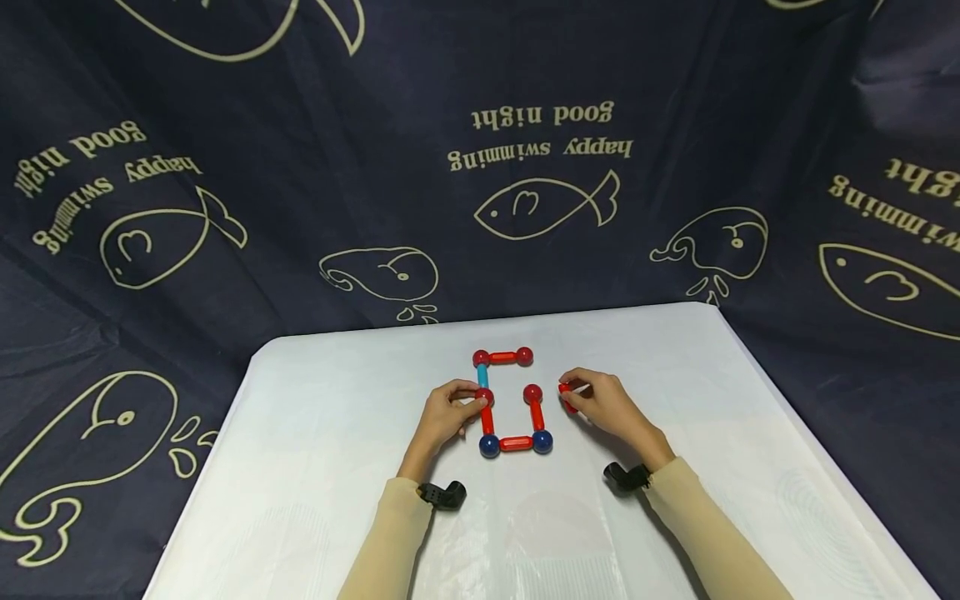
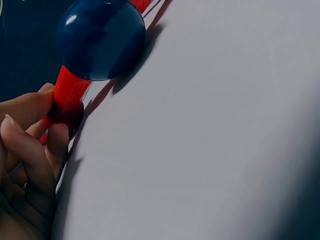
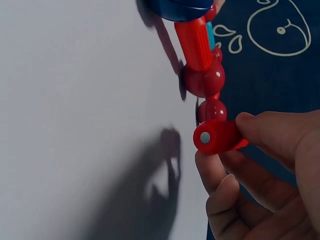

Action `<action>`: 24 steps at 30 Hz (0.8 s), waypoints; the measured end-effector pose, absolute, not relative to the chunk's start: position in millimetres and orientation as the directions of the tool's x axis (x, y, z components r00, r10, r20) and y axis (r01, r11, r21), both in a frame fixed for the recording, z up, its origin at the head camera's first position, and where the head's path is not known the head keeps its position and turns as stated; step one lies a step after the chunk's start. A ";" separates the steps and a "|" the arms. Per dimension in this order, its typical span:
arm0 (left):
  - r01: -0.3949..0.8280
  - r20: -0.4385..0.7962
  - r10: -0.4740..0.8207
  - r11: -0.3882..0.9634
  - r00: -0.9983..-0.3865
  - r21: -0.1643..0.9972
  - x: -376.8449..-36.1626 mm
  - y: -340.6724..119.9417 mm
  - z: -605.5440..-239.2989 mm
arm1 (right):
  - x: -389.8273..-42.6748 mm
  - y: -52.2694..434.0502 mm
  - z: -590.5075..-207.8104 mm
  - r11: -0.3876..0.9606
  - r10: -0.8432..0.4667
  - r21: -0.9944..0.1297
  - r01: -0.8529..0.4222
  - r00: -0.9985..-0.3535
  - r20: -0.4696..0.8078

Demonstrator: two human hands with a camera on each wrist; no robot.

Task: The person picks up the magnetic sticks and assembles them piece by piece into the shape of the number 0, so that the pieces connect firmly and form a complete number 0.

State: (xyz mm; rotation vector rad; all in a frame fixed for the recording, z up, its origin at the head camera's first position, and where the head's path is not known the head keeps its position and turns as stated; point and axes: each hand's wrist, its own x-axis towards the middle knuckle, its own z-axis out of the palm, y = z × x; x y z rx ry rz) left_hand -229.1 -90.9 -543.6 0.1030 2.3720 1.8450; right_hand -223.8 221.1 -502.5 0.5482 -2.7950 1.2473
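Observation:
Magnetic balls and rods form a connected open figure on the white table. Its left side has a red ball [image 1: 485, 397] between a light blue rod [image 1: 483, 377] and a red rod [image 1: 488, 421]. My left hand [image 1: 442, 415] pinches the figure at that red ball, thumb and fingertips around it. A blue ball [image 2: 102, 40] looms close in the left wrist view. My right hand [image 1: 606, 404] pinches a loose red magnetic rod [image 3: 220, 136] between thumb and fingers, its silvery end exposed. That rod is apart from the figure, right of another red ball [image 1: 532, 393].
Two blue balls joined by a red rod [image 1: 516, 444] make the figure's near side. At its far end, a red rod [image 1: 502, 358] links two red balls. A dark curtain [image 1: 540, 275] with fish and whale drawings hangs behind the white table [image 1: 337, 400].

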 end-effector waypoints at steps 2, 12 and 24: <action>-0.024 -0.060 0.137 0.255 -0.989 0.967 -229.4 -90.6 -543.5 | -226.3 218.3 -502.0 0.597 -0.301 -0.737 -0.316 -0.940 0.159; -0.010 -0.049 0.144 0.255 -0.988 0.967 -228.6 -90.0 -542.7 | -238.3 208.0 -496.7 0.565 -0.276 -0.772 -0.292 -0.948 0.157; -0.015 -0.049 0.154 0.213 -0.987 0.977 -228.3 -91.0 -543.2 | -257.5 195.9 -490.9 0.514 -0.228 -0.813 -0.274 -0.957 0.179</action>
